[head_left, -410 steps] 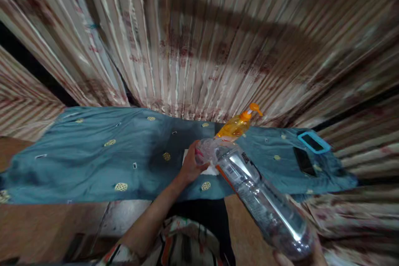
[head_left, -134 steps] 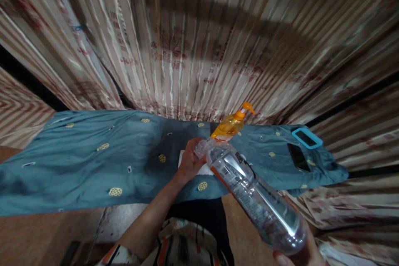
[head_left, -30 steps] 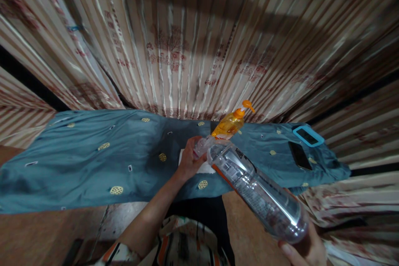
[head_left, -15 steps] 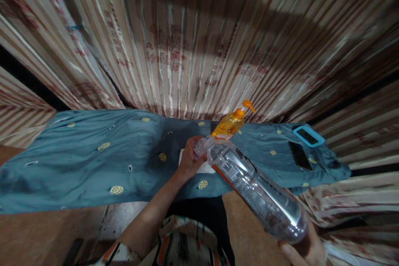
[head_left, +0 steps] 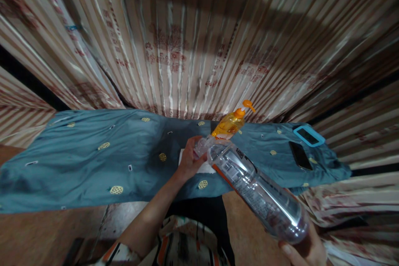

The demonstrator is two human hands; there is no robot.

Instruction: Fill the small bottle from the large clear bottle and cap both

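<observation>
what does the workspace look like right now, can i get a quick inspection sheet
surface: table under a blue cloth with small yellow motifs, creased.
job's things: large clear plastic bottle, tilted neck down over a small clear container; white paper beneath.
clutter: orange pump bottle behind; black phone and blue-framed device at the right end.
grips: left hand wrapped around the small container; right hand holds the large bottle's base.
cables: nothing seen.
surroundings: striped curtain behind the table; brown floor below.
</observation>
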